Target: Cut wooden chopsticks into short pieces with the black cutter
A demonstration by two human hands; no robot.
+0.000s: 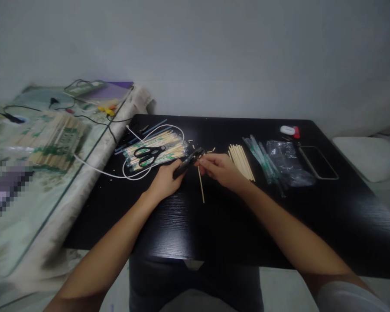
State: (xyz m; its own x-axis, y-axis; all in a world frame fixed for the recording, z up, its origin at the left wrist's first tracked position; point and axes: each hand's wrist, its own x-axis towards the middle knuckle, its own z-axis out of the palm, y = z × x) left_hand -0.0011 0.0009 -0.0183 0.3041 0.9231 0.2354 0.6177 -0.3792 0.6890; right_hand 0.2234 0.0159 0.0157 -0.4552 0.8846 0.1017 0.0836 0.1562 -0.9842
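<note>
My left hand (166,180) is wrapped round what look like black pliers (187,164), whose jaw end points up and to the right. The fingertips of my right hand (221,169) are pinched together at those jaws, on the upper end of a thin wooden chopstick (201,186). The chopstick slants down toward me over the black table (195,229). Small cut wooden bits (211,151) lie just beyond the jaws. To the right of my right hand is a row of bare chopsticks (241,162).
Wrapped chopsticks (173,145) lie at left under black scissors (149,154), with a white cable (134,177) looped around. Empty wrappers (264,160), a clear plastic bag (287,162) and a phone (318,162) lie right. A glass-topped surface (29,208) adjoins on the left.
</note>
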